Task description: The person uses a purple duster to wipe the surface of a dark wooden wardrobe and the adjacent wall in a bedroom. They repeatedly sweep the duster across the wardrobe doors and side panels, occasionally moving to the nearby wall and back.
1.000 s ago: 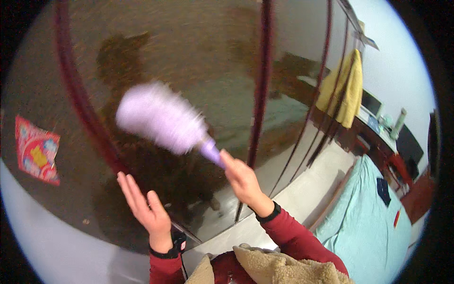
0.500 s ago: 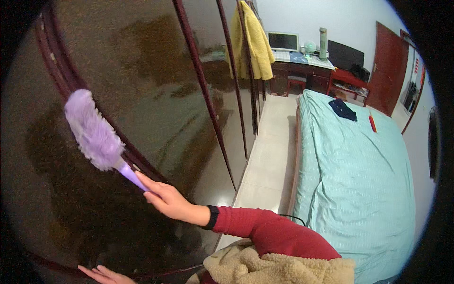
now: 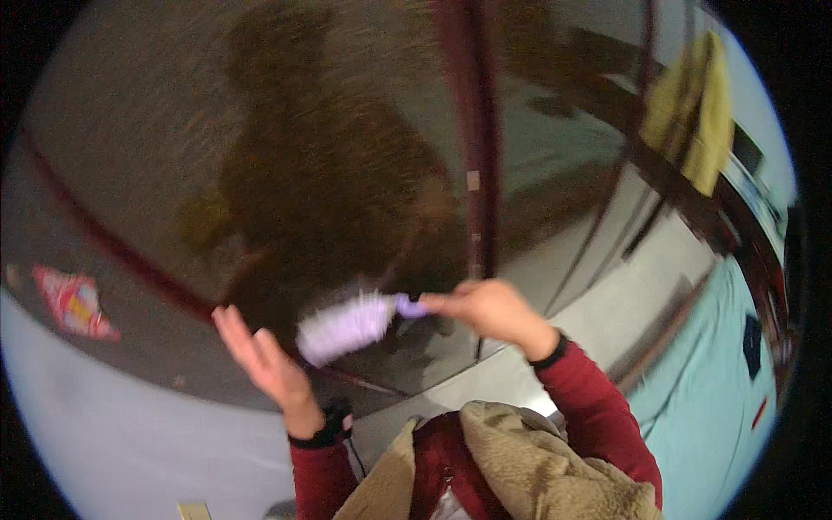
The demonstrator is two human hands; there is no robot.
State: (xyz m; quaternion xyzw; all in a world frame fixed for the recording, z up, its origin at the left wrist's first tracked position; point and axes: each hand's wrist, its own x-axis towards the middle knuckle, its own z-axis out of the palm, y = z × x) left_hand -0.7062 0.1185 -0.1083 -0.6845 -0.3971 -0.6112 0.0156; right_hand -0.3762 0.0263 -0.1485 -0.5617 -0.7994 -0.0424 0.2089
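A fluffy purple duster (image 3: 347,329) is in my right hand (image 3: 498,316), its handle pointing right and its head to the left, blurred by motion. The fingers wrap the purple handle. My left hand (image 3: 264,360) is raised just left of the duster head, fingers stretched out and holding nothing. Both hands are in front of a dark glossy wardrobe door (image 3: 329,156) with reddish-brown frame strips. A dim reflection of a figure shows in the panel. Whether the duster touches the door cannot be made out.
A red and pink packet or sticker (image 3: 74,302) is at the far left. The bed with a pale turquoise cover (image 3: 702,416) stands on the right, with a dark cloth (image 3: 752,347) on it. A yellow coat (image 3: 693,113) hangs at the upper right. Light floor tiles (image 3: 650,286) run between.
The view has swung left. My right hand has brought the duster down from the door's upper frame strip to near my left hand. My left hand has risen further into view.
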